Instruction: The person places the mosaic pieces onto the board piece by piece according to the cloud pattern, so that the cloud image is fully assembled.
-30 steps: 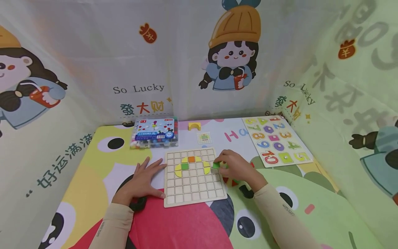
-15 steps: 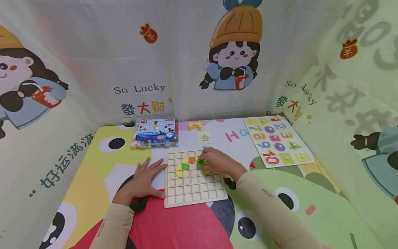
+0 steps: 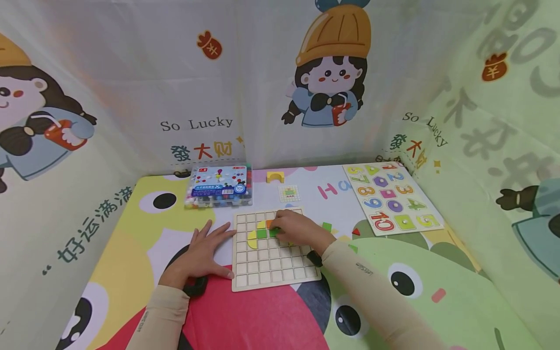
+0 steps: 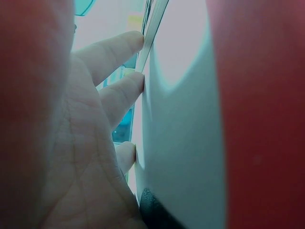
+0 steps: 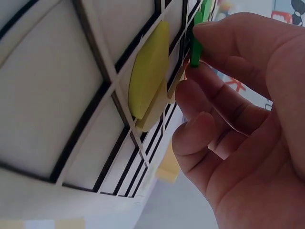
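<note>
- Right hand (image 3: 294, 228) has moved left across the grid board (image 3: 273, 265) since half a second ago; its fingertips now sit beside the green square (image 3: 261, 234).
- It pinches a green tile (image 3: 274, 232) over the board's upper centre, at 12 o'clock.
- Left hand (image 3: 202, 253) is unchanged, flat with fingers straight, at the board's 9 o'clock edge.
- The right wrist view alone shows the tile (image 5: 196, 43) held edge-on between thumb and finger, beside a yellow piece (image 5: 148, 71).

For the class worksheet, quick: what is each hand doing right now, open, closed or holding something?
Left hand: open, fingers flat against the grid board edge.
Right hand: pinching a green piece over the board.
</note>
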Demonstrator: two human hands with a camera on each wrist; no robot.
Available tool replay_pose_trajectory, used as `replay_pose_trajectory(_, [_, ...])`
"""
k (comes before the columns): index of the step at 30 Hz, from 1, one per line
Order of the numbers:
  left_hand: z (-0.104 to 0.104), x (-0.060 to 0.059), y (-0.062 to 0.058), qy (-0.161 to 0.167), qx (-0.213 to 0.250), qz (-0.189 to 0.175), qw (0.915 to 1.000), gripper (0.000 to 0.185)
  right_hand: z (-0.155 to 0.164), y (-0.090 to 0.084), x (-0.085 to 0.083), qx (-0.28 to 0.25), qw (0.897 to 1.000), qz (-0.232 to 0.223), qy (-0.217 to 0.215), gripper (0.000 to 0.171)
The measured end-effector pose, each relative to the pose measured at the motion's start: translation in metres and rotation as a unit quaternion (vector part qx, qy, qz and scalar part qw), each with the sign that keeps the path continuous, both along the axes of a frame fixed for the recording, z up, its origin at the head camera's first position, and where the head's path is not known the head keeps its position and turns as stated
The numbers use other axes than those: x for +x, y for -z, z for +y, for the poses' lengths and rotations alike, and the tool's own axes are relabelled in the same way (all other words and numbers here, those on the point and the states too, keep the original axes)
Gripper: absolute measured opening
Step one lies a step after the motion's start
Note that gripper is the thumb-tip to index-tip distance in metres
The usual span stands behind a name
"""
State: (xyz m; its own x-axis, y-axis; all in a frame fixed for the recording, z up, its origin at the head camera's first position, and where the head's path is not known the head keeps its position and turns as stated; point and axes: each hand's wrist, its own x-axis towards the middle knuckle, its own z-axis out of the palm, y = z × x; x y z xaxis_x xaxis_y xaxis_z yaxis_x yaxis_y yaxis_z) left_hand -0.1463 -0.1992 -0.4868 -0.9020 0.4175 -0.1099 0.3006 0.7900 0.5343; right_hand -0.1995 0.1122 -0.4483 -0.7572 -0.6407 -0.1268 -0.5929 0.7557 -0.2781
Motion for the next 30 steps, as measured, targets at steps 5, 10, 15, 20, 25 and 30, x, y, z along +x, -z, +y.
replay_pose_trajectory(5, [-0.0010, -0.0007, 0.0019, -0.001, -0.004, 0.000, 1.0000, 0.115, -0.0046, -0.0005, 0.0005, 0.011, 1.000, -0.003, 0.003, 0.029])
replay_pose_trajectory(10, [-0.0011, -0.0018, 0.0026, 0.000, -0.002, -0.002, 1.0000, 0.116, -0.0065, -0.0006, 0.0011, 0.009, 1.000, -0.003, 0.004, 0.028])
replay_pose_trajectory(15, [-0.0012, -0.0021, 0.0027, 0.001, -0.001, -0.002, 1.0000, 0.117, -0.0064, 0.0000, 0.0012, 0.005, 1.000, 0.008, 0.002, 0.027])
replay_pose_trajectory(20, [-0.0008, -0.0021, 0.0022, 0.001, -0.001, -0.002, 1.0000, 0.117, -0.0063, 0.0002, 0.0010, -0.004, 1.000, 0.012, 0.003, 0.026])
replay_pose_trajectory(25, [-0.0009, -0.0015, 0.0026, 0.001, 0.003, -0.001, 1.0000, 0.116, -0.0070, 0.0022, 0.0013, -0.016, 1.000, -0.004, 0.017, 0.027])
replay_pose_trajectory(30, [-0.0005, -0.0004, 0.0037, 0.000, 0.010, -0.001, 1.0000, 0.116, -0.0059, 0.0048, 0.0027, -0.022, 0.999, -0.014, 0.031, 0.028])
